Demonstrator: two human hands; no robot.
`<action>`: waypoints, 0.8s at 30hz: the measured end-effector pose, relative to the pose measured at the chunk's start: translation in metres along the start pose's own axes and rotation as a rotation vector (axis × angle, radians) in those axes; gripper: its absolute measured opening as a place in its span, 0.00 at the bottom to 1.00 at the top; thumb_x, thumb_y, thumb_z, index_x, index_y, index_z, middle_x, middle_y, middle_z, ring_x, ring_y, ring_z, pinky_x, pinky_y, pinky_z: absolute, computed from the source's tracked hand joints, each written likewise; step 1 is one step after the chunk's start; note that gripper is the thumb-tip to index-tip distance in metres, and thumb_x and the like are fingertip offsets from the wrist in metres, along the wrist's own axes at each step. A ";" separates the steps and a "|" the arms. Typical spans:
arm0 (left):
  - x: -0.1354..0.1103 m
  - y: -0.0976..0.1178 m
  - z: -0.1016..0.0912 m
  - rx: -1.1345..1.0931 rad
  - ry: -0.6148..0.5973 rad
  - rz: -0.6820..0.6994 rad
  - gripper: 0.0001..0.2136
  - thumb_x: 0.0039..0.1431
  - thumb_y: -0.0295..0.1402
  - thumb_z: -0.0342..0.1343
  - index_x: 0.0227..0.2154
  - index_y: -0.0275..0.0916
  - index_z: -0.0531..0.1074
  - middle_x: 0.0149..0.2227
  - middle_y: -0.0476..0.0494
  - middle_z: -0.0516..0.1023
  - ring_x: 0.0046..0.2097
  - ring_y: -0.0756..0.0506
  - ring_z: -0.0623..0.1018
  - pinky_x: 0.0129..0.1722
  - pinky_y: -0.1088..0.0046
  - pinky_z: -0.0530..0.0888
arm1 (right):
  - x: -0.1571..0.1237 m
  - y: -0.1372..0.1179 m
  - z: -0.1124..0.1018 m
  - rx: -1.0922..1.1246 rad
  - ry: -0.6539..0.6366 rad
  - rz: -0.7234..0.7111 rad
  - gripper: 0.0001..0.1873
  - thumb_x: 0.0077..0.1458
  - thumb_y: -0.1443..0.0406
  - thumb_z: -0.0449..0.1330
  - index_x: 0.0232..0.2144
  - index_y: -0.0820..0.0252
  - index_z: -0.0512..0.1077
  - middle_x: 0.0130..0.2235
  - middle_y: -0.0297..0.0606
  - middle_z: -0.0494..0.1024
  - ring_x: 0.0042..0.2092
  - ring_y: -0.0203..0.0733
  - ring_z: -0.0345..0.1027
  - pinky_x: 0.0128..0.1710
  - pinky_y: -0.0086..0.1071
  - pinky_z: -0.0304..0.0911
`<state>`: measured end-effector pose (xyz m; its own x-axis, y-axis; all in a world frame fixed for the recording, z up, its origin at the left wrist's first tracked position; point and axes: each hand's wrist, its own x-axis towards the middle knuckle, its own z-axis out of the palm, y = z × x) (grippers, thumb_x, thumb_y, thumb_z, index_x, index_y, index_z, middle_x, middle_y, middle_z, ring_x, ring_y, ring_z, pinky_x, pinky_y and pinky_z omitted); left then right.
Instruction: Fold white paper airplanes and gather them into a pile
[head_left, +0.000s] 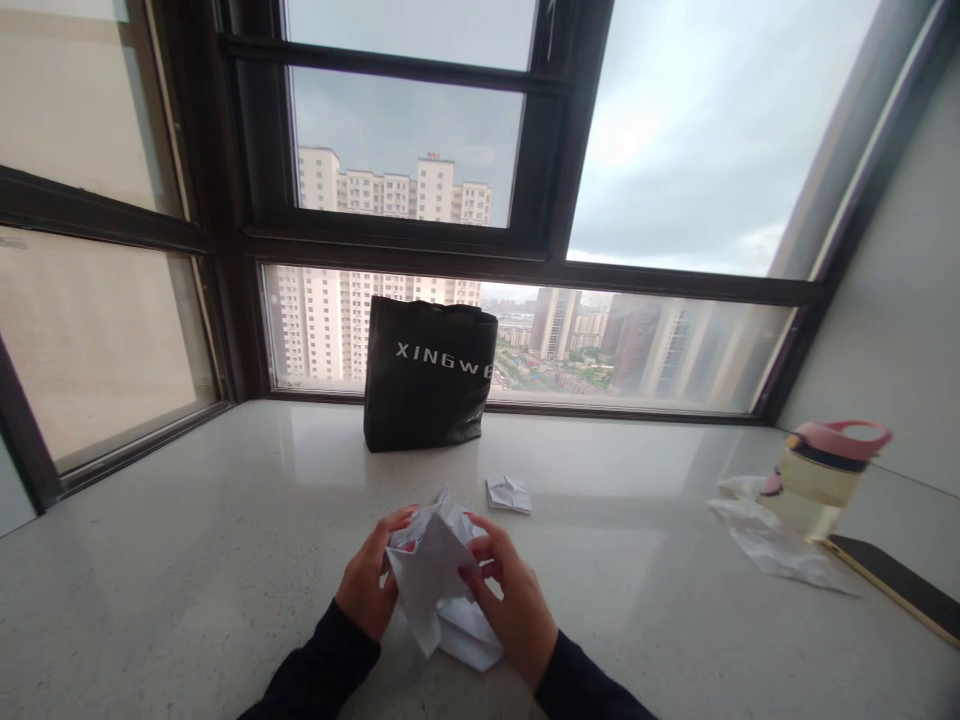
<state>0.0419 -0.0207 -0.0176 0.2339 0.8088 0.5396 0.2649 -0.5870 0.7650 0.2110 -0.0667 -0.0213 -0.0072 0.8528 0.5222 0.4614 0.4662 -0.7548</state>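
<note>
A folded white paper piece (435, 580) with creased flaps is held up over the pale stone sill (225, 560). My left hand (369, 585) grips its left side, fingers curled over the top edge. My right hand (514, 600) pinches its right side, thumb and fingers pressed on the folds. Both arms wear dark sleeves. A smaller folded white paper (508, 493) lies flat on the sill just beyond my right hand.
A black bag (427, 375) with white lettering stands against the window at the back. At the right stand a bottle with a pink lid (821, 480), crumpled white paper (776, 545) and a dark flat item (900, 585).
</note>
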 end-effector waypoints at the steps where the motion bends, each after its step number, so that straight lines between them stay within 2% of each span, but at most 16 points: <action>1: 0.002 0.000 -0.003 -0.036 0.040 -0.017 0.16 0.50 0.32 0.44 0.43 0.38 0.59 0.43 0.41 0.68 0.44 0.45 0.70 0.42 0.69 0.68 | 0.001 0.001 -0.001 0.035 0.037 -0.005 0.21 0.48 0.69 0.49 0.47 0.57 0.54 0.32 0.35 0.69 0.30 0.35 0.66 0.29 0.29 0.65; 4: 0.007 -0.010 -0.008 -0.131 0.131 -0.087 0.20 0.47 0.29 0.44 0.46 0.36 0.54 0.42 0.40 0.68 0.43 0.45 0.70 0.40 0.69 0.69 | 0.002 0.002 -0.008 -0.006 0.113 -0.053 0.14 0.52 0.68 0.46 0.43 0.58 0.58 0.34 0.38 0.69 0.34 0.37 0.65 0.32 0.30 0.64; 8: 0.013 -0.034 -0.014 -0.081 0.208 -0.134 0.21 0.44 0.27 0.43 0.45 0.35 0.57 0.45 0.40 0.66 0.48 0.44 0.65 0.47 0.65 0.63 | 0.007 0.009 -0.019 -0.300 0.181 -0.102 0.11 0.53 0.65 0.45 0.37 0.57 0.64 0.38 0.41 0.68 0.42 0.43 0.60 0.41 0.39 0.58; 11: 0.018 -0.046 -0.024 -0.027 0.245 -0.169 0.18 0.46 0.29 0.43 0.44 0.36 0.60 0.49 0.41 0.63 0.52 0.44 0.61 0.51 0.64 0.56 | 0.014 0.026 -0.031 -0.496 0.195 -0.064 0.13 0.52 0.62 0.46 0.40 0.56 0.63 0.42 0.41 0.66 0.46 0.45 0.57 0.44 0.43 0.54; 14: 0.021 -0.047 -0.029 -0.008 0.298 -0.163 0.17 0.50 0.33 0.41 0.44 0.37 0.60 0.49 0.42 0.63 0.52 0.44 0.60 0.51 0.65 0.56 | 0.024 0.050 -0.044 -0.658 0.163 0.051 0.19 0.52 0.58 0.45 0.45 0.57 0.59 0.47 0.42 0.63 0.50 0.47 0.53 0.46 0.46 0.50; 16: 0.020 -0.044 -0.026 0.067 0.246 -0.139 0.17 0.51 0.35 0.41 0.43 0.36 0.62 0.47 0.40 0.65 0.51 0.44 0.63 0.50 0.64 0.57 | 0.031 0.065 -0.051 -0.728 0.118 0.143 0.24 0.51 0.55 0.44 0.49 0.60 0.56 0.50 0.45 0.60 0.53 0.51 0.47 0.48 0.51 0.44; 19: 0.010 -0.038 -0.013 0.304 0.081 -0.125 0.16 0.50 0.36 0.42 0.41 0.37 0.64 0.47 0.38 0.65 0.49 0.41 0.64 0.49 0.58 0.58 | 0.037 0.077 -0.056 -0.732 0.031 0.176 0.27 0.51 0.54 0.43 0.51 0.60 0.53 0.51 0.46 0.60 0.55 0.55 0.44 0.47 0.59 0.36; 22: -0.003 -0.037 0.000 0.515 -0.061 -0.097 0.20 0.48 0.40 0.46 0.45 0.40 0.62 0.50 0.38 0.62 0.51 0.36 0.61 0.48 0.50 0.54 | 0.037 0.071 -0.051 -0.700 -0.059 0.139 0.25 0.52 0.54 0.44 0.51 0.55 0.54 0.47 0.41 0.67 0.53 0.51 0.51 0.48 0.58 0.36; 24: -0.009 -0.037 0.005 0.537 -0.159 -0.027 0.25 0.45 0.43 0.49 0.47 0.40 0.59 0.53 0.36 0.57 0.52 0.34 0.58 0.47 0.48 0.54 | 0.034 0.058 -0.043 -0.633 -0.137 0.084 0.23 0.53 0.56 0.43 0.51 0.53 0.53 0.41 0.38 0.71 0.49 0.45 0.58 0.49 0.51 0.43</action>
<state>0.0349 -0.0065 -0.0530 0.3479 0.8327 0.4307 0.7024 -0.5358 0.4686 0.2755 -0.0210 -0.0299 -0.0417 0.9219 0.3851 0.8984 0.2033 -0.3893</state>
